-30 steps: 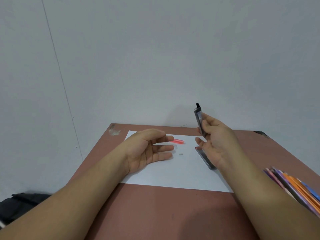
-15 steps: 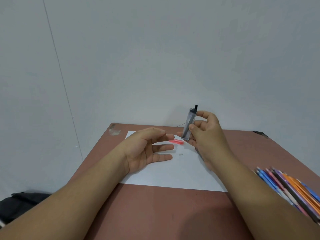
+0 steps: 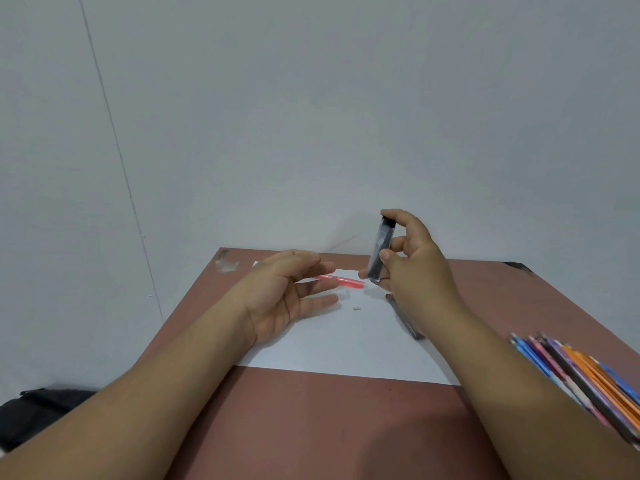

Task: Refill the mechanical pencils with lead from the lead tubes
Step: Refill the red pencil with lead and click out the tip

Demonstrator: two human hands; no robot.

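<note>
Fingers (image 3: 389,258) of right hand (image 3: 415,265) gripping lead tube (image 3: 379,251), second tube (image 3: 407,320) half hidden

Reddish-brown tabletop (image 3: 311,427) set against a plain pale grey wall (image 3: 311,98). A white sheet of paper (image 3: 346,348) lies flat across the far half of the tabletop, its near edge running roughly parallel to the viewer. The far-left corner of the tabletop bears a worn, scuffed patch (image 3: 227,262); the far-right corner shows a dark mark (image 3: 517,267). A thin vertical seam (image 3: 114,161) runs down the wall at left. On the floor at lower left, beside the tabletop, sits a black bag (image 3: 41,410), only partly in view.
</note>
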